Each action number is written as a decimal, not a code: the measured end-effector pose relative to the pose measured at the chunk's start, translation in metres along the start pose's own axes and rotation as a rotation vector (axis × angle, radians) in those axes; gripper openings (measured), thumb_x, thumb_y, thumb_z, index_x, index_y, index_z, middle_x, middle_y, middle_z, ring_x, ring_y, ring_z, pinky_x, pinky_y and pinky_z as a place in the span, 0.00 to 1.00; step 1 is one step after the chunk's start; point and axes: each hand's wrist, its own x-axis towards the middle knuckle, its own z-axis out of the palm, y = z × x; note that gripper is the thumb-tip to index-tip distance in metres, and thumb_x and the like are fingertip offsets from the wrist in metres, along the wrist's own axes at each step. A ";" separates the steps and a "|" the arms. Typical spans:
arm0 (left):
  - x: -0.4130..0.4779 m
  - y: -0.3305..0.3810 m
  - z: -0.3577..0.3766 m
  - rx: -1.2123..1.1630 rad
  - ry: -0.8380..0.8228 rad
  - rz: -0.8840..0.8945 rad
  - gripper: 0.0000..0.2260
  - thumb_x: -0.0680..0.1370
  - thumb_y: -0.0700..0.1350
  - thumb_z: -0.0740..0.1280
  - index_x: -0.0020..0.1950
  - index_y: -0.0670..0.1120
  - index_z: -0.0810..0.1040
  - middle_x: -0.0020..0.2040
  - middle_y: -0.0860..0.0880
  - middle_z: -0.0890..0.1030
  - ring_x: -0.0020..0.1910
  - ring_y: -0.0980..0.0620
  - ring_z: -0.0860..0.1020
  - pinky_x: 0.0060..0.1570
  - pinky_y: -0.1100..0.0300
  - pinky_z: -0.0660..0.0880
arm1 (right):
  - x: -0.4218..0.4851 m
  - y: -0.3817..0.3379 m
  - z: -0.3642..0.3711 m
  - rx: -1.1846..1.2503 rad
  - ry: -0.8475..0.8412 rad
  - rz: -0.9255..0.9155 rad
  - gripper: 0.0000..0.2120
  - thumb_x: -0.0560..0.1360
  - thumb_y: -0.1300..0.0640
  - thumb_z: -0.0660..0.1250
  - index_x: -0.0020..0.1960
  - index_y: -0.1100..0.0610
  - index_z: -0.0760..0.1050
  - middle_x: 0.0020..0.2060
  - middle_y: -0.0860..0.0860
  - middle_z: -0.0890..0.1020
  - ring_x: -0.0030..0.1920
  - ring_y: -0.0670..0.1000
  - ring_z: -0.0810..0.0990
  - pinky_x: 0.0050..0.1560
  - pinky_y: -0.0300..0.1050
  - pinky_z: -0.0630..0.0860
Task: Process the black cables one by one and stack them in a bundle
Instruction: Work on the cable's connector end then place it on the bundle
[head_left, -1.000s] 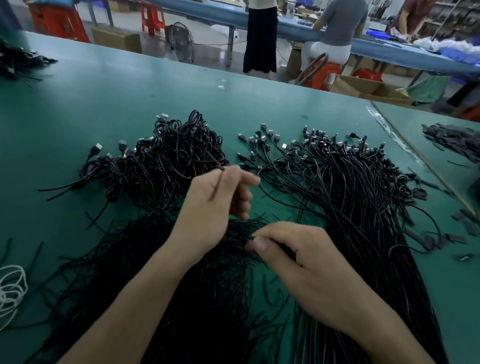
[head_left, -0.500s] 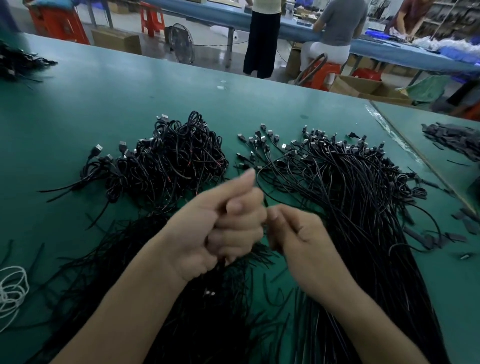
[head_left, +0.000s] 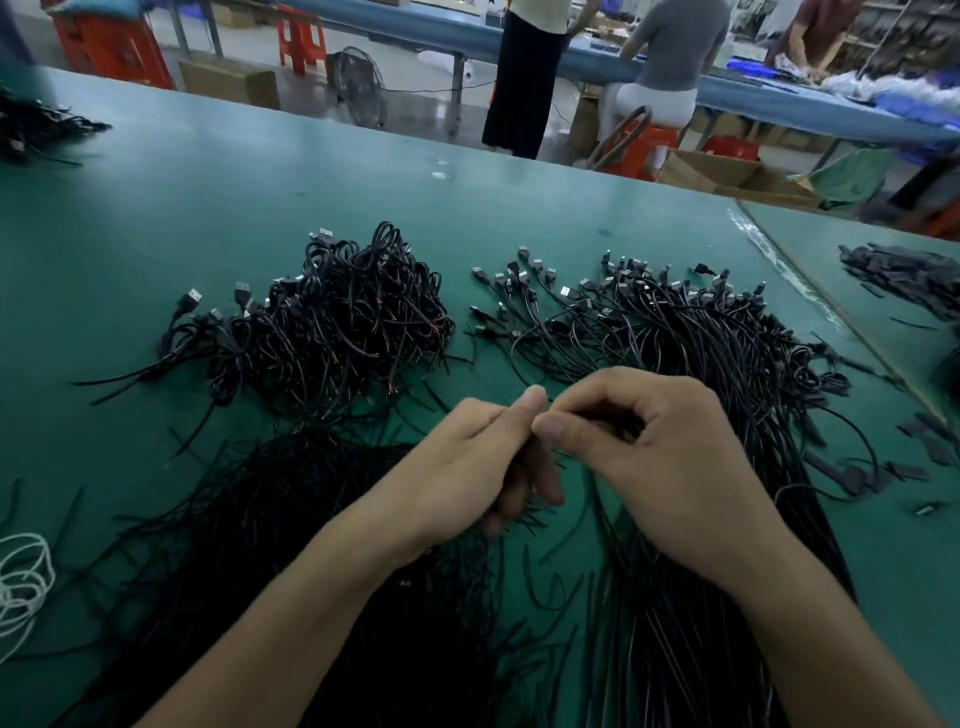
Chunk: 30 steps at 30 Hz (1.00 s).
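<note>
On the green table (head_left: 260, 208) lie black cables with USB plugs. A tangled heap of cables (head_left: 337, 322) sits at the middle left. A long fanned spread of cables (head_left: 701, 353) runs down the right. A dark mass of thin black strands (head_left: 311, 545) lies under my forearms. My left hand (head_left: 467, 467) and my right hand (head_left: 649, 457) meet at their fingertips above the table's middle. Both pinch a thin black cable end (head_left: 587, 421) between thumb and fingers. Most of that cable is hidden by my fingers.
A white cord coil (head_left: 21, 582) lies at the left edge. Flat black pieces (head_left: 909, 280) are piled on the table to the right, with loose ones (head_left: 914, 467) nearer. Another cable heap (head_left: 31, 124) sits far left. People work at a blue table (head_left: 779, 98) behind.
My right hand rose from the strand pile to meet my left hand. My left hand came down and right from the tangled heap; both now pinch together at their fingertips.
</note>
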 end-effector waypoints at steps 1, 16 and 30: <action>-0.002 0.003 -0.001 -0.078 -0.040 -0.057 0.29 0.81 0.62 0.54 0.27 0.48 0.76 0.19 0.53 0.67 0.17 0.56 0.64 0.20 0.68 0.62 | 0.002 0.003 0.003 0.085 0.023 0.014 0.07 0.73 0.46 0.73 0.41 0.50 0.82 0.33 0.50 0.83 0.35 0.52 0.80 0.38 0.49 0.77; 0.010 -0.013 -0.009 0.168 0.367 0.316 0.12 0.83 0.50 0.58 0.52 0.51 0.81 0.44 0.52 0.85 0.47 0.56 0.84 0.48 0.60 0.81 | -0.021 -0.002 0.030 -0.158 -0.371 0.060 0.11 0.81 0.52 0.62 0.41 0.50 0.74 0.35 0.40 0.76 0.34 0.44 0.73 0.32 0.36 0.67; -0.009 0.008 -0.012 -0.148 -0.295 -0.096 0.27 0.82 0.64 0.56 0.26 0.52 0.65 0.22 0.54 0.67 0.19 0.58 0.62 0.20 0.69 0.59 | -0.008 0.016 0.001 0.349 -0.184 0.017 0.06 0.73 0.49 0.72 0.44 0.50 0.78 0.40 0.50 0.83 0.41 0.51 0.81 0.44 0.44 0.79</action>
